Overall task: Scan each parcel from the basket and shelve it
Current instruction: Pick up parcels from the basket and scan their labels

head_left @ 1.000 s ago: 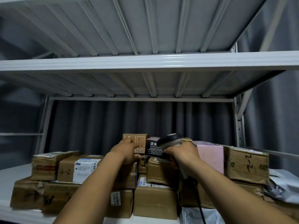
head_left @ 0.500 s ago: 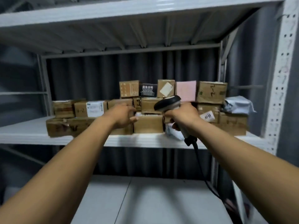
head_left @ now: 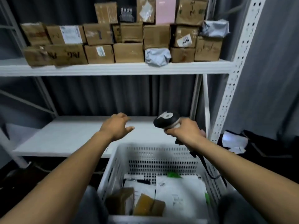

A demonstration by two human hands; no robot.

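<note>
**One hand free, one hand on the scanner**

The left hand [head_left: 117, 126] is held out over the far edge of the white plastic basket with holes in its sides [head_left: 145, 147]. Its fingers are spread a little and only softly bent. It holds nothing and touches nothing.

The right hand [head_left: 186, 132] is wrapped tight round the handle of the black and grey handheld scanner [head_left: 166, 120]. The fingers curl all the way round the handle. The scanner's round head sticks out to the left, toward the other hand. A thin black cord [head_left: 194, 154] hangs from the bottom of the handle and runs down over the right side of the basket.

The parcels to scan lie in the bottom of the basket, low down between the two arms. A dark brown cardboard parcel [head_left: 120, 202] and a lighter brown cardboard parcel [head_left: 148, 206] sit side by side at the near left. Flat white plastic mail bags [head_left: 181, 191] lie beside and behind them. A bit of bright green [head_left: 173, 174] peeks out at the back — I cannot tell what it is.

Higher up, the top white metal shelf [head_left: 113, 69] carries brown cardboard boxes [head_left: 128, 52] stacked in rows. A pink box [head_left: 165, 10], a small black box [head_left: 127, 14] and a crumpled grey plastic bag [head_left: 157, 56] sit among them. The lower white shelf board [head_left: 64, 136] is just behind the basket.
</note>
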